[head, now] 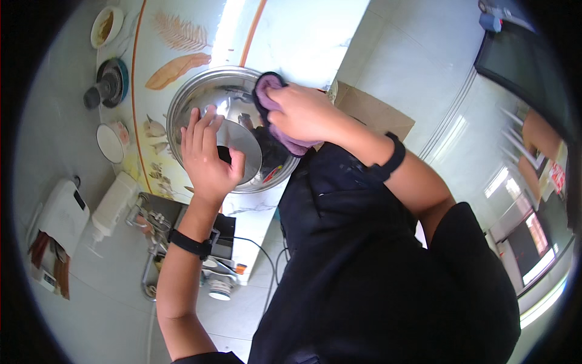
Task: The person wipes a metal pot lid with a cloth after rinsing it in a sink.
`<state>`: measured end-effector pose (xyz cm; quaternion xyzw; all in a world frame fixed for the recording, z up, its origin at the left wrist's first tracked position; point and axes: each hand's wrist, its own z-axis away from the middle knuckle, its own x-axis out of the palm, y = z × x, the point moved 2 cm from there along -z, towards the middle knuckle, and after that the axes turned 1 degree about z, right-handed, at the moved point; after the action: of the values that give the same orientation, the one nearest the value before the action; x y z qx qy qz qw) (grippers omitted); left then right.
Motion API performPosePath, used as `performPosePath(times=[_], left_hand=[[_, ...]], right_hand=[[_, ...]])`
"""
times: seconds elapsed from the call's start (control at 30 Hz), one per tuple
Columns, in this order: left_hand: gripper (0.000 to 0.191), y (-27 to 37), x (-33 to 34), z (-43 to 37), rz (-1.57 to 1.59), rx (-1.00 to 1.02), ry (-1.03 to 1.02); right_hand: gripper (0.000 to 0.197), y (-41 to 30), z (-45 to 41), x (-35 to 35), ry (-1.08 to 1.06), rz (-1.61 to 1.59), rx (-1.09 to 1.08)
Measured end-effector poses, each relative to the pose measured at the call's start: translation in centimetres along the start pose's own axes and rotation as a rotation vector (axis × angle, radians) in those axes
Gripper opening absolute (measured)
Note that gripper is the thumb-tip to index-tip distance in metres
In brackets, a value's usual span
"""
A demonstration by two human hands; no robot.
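A round, shiny stainless steel vessel [236, 107], like a basin or large pan, rests on the marble-patterned counter [295, 41]. I cannot tell whether its inside or its underside faces up. My left hand [204, 157] is over its left part, fingers spread and holding nothing; whether it touches the metal is unclear. Bunched in my right hand [302, 111] is a purple cloth [268, 84] with a dark border. It lies against the vessel's right rim, and my fingers hide part of it.
Along the wall stand a bowl with brown contents [107, 27], a dark round item with an upright part [109, 84] and a white bowl [112, 142]. A sink faucet [154, 220] and a knife holder [63, 218] are lower left. Cables [268, 255] hang past the counter edge.
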<state>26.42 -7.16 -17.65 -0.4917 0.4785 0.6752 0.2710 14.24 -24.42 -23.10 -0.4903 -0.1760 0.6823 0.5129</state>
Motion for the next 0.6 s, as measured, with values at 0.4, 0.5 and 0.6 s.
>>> performPosePath(times=[0.4,0.5,0.6], left_hand=[[0.048,-0.3,0.0,0.3,0.019,0.034,0.014],[0.048,-0.3,0.1,0.0,0.004,0.032,0.019],[0.050,-0.1,0.3,-0.2,0.002,0.082,0.008]], right_hand=[[0.035,0.7,1.6,0.2,0.052,-0.021,0.152],[0.034,0.2,2.1,0.7,0.089,-0.019,0.124],[0.033,-0.5,-1.9,1.5,0.202,0.003,0.046]])
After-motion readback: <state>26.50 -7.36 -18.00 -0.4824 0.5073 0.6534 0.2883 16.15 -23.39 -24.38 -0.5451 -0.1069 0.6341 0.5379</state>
